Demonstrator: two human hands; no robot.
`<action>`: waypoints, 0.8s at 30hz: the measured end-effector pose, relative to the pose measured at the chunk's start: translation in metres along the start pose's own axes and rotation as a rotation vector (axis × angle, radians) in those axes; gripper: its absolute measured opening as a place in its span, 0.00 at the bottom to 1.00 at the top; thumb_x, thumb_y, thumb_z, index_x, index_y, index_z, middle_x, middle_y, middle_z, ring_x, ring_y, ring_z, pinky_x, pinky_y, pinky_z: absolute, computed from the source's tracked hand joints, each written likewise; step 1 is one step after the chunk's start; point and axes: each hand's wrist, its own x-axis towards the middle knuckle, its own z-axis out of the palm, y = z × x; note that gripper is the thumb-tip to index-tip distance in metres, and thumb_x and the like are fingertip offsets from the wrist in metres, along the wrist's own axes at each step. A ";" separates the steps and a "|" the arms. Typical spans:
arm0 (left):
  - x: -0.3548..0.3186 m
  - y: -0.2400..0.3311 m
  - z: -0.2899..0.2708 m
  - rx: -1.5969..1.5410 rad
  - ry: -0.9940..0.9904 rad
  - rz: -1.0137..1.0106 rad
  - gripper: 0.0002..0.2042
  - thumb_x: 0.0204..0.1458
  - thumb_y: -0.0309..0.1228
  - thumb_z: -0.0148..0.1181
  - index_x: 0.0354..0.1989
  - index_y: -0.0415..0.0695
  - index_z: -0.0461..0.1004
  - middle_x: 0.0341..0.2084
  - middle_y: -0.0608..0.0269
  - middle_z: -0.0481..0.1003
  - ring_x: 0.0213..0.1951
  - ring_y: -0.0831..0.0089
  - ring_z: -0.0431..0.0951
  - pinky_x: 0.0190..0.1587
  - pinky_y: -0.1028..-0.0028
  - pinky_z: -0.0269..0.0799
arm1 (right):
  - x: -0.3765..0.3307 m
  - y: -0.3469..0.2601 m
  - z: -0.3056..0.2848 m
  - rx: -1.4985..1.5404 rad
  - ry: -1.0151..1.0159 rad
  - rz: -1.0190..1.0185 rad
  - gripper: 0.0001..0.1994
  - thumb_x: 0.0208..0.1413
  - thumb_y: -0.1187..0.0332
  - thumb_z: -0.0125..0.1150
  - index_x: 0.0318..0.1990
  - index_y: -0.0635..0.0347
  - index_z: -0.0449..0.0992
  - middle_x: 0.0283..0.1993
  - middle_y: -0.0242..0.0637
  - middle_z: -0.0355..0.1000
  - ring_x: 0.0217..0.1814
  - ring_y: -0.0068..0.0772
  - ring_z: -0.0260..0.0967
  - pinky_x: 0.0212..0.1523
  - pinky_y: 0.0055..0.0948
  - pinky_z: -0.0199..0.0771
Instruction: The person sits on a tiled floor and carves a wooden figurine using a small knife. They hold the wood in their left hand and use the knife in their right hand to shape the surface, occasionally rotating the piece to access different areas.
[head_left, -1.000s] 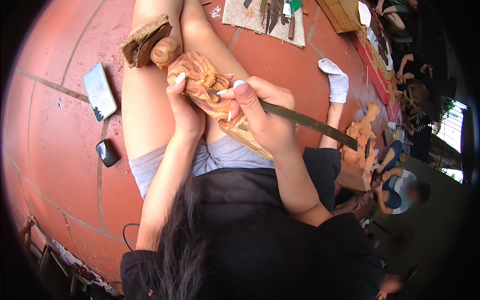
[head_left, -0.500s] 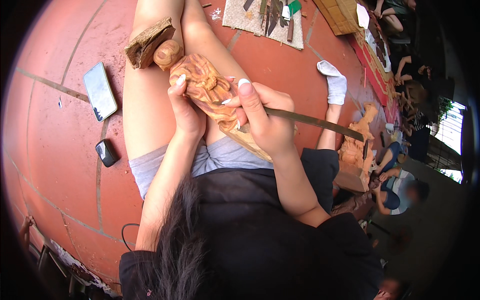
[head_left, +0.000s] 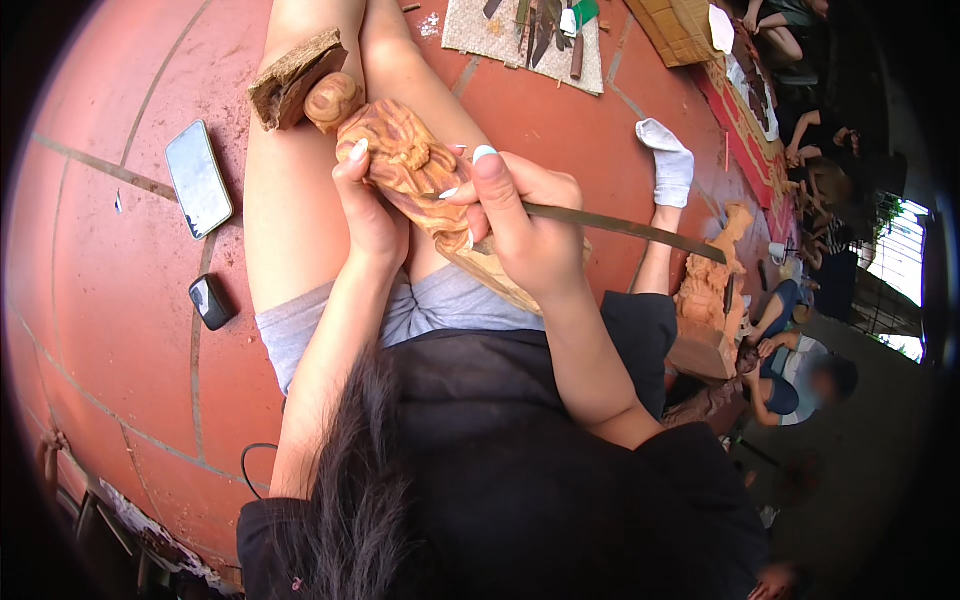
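A carved wooden figure (head_left: 402, 145) with a smooth round head and folded robe lies slantwise over my lap, its pale, rough base toward my body. My left hand (head_left: 368, 222) is closed round its near left side, thumb up against the robe. Pinched in my right hand (head_left: 528, 220) is a long flat metal carving tool (head_left: 635, 228), its bar sticking out to the right. The tool's working end is hidden by my fingers, over the lower robe. Beyond the round head sits a rough, bark-covered wood piece (head_left: 295, 80); whether it is joined to the figure I cannot tell.
On the red tiled floor (head_left: 100, 270) at left lie a phone (head_left: 198, 180) and a small black case (head_left: 212, 302). Several carving tools rest on a woven mat (head_left: 480, 38) ahead. Another carved wooden sculpture (head_left: 708, 310) stands at right, with people (head_left: 800, 375) sitting beyond.
My right hand and the tool have shifted very slightly up and left along the figure. The whole view has also moved a little; both grips stay the same.
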 end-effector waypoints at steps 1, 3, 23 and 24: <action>0.001 -0.002 -0.002 -0.028 0.002 0.004 0.30 0.51 0.54 0.45 0.51 0.37 0.62 0.39 0.46 0.74 0.42 0.54 0.77 0.48 0.61 0.73 | -0.001 0.002 -0.002 -0.006 -0.016 0.000 0.23 0.65 0.56 0.48 0.32 0.72 0.78 0.18 0.33 0.69 0.19 0.17 0.65 0.21 0.19 0.64; 0.002 -0.002 -0.002 -0.036 -0.005 0.008 0.30 0.51 0.53 0.46 0.51 0.38 0.62 0.39 0.47 0.74 0.42 0.55 0.77 0.48 0.61 0.73 | 0.000 0.006 -0.002 0.010 -0.014 -0.039 0.24 0.65 0.55 0.47 0.31 0.71 0.78 0.17 0.33 0.69 0.19 0.17 0.65 0.21 0.19 0.64; 0.001 0.003 0.004 0.003 0.014 -0.008 0.29 0.52 0.54 0.46 0.51 0.39 0.63 0.40 0.48 0.75 0.43 0.59 0.77 0.51 0.63 0.71 | 0.005 0.009 0.005 0.044 0.060 -0.137 0.17 0.60 0.60 0.58 0.32 0.70 0.76 0.18 0.36 0.67 0.20 0.17 0.62 0.22 0.22 0.63; 0.001 0.003 0.003 0.005 0.009 -0.020 0.30 0.52 0.54 0.46 0.51 0.39 0.63 0.40 0.48 0.75 0.43 0.59 0.77 0.51 0.63 0.71 | 0.005 0.006 0.004 0.019 0.038 -0.112 0.18 0.60 0.60 0.58 0.31 0.70 0.76 0.18 0.37 0.67 0.20 0.18 0.62 0.22 0.22 0.63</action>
